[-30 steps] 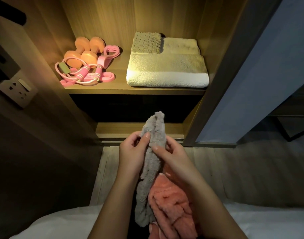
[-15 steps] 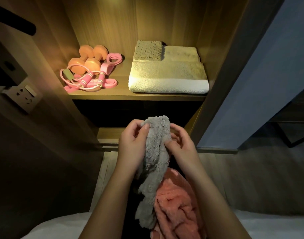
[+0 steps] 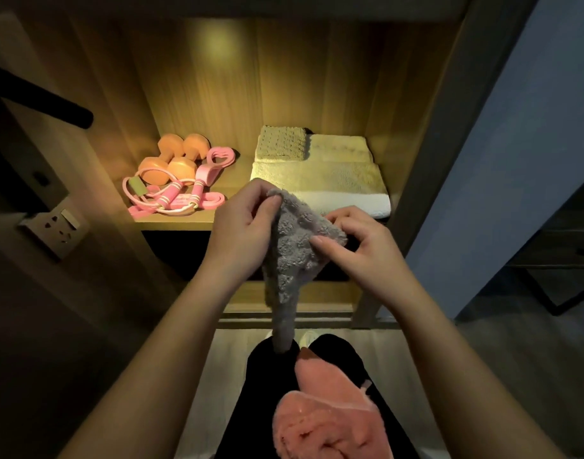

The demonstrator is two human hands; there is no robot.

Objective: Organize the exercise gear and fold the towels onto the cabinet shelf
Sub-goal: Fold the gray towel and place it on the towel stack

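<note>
Legs in black trousers (image 3: 260, 392) carry a crumpled salmon-pink fleece towel (image 3: 323, 412) on the lap. Above it hangs a shaggy grey fleece towel (image 3: 293, 256), its lower tip down by the trousers. The left grip (image 3: 244, 226) pinches its top corner between thumb and fingers, and the right grip (image 3: 360, 250) pinches the edge beside it. Beyond, on the lit wooden cabinet shelf (image 3: 178, 217), folded cream towels (image 3: 323, 180) lie on the right. Two orange dumbbells (image 3: 171, 157) and a pink skipping rope (image 3: 171, 200) lie on the left.
</note>
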